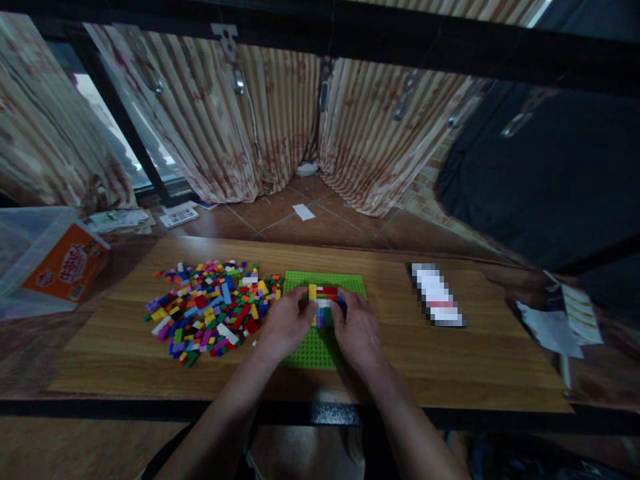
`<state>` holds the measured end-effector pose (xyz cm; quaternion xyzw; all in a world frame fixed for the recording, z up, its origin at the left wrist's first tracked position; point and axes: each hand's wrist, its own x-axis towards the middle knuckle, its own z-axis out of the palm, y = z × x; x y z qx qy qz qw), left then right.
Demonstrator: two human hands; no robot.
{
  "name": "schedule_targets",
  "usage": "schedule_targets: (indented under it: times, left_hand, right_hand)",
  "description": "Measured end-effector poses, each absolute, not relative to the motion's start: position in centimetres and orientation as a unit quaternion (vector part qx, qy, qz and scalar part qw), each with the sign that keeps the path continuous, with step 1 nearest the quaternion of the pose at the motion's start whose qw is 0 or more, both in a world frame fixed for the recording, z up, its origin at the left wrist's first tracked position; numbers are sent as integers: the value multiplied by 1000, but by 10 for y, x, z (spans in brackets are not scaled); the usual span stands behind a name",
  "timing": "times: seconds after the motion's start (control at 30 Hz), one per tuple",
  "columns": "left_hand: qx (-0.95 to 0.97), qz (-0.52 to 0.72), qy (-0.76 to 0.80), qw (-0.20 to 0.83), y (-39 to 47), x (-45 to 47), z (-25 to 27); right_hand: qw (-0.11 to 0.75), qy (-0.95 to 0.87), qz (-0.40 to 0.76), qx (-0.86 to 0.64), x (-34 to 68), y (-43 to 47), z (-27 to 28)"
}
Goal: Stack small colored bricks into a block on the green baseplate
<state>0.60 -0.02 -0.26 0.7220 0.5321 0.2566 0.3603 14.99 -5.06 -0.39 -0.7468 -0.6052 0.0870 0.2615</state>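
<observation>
A green studded baseplate lies on the wooden table in front of me. Over its middle is a block built of toy bricks, with yellow, red, white, green, blue and purple parts showing. My left hand is closed on the block's left side, thumb toward the middle. My right hand grips the right side, its fingers curled over the far edge. Fingers cover both ends of the block. I cannot tell whether it is pressed onto the plate. Left of the plate spreads a pile of loose toy bricks in many colours.
A phone with a blurred-out screen lies on the right of the wooden table. Beyond the left edge stands a clear plastic tub with an orange label. Papers sit off the right end. Curtains hang behind.
</observation>
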Motion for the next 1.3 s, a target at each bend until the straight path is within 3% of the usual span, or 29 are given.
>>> schedule_targets:
  times: [1.3]
  left_hand:
    - [703,231,593,319,2,16,5]
  right_hand:
    - [255,-574,74,-775,140,-46,-9]
